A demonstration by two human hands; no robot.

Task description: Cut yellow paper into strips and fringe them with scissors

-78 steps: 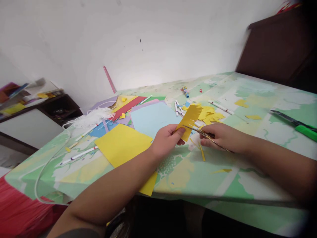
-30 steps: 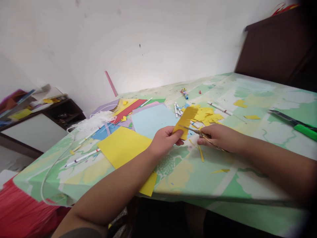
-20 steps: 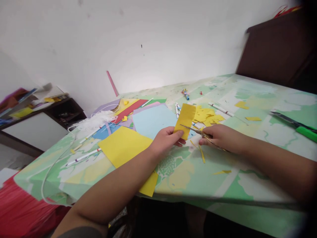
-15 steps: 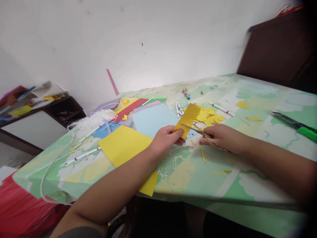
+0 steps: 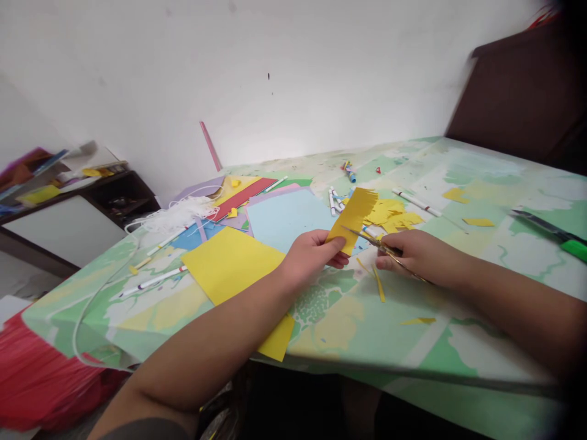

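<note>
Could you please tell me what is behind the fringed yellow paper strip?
Behind the fringed yellow paper strip, held in the left hand, yellow paper scraps and white markers show partly; whatever the strip fully covers cannot be seen.

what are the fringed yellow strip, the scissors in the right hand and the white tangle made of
Fringed yellow strip: probably matte paper or card, from its fine cut fringe.
Scissors: likely metal, from the goldish shine.
White tangle: thin, loosely looping cord; plastic or fibre, too blurred to tell.
</note>
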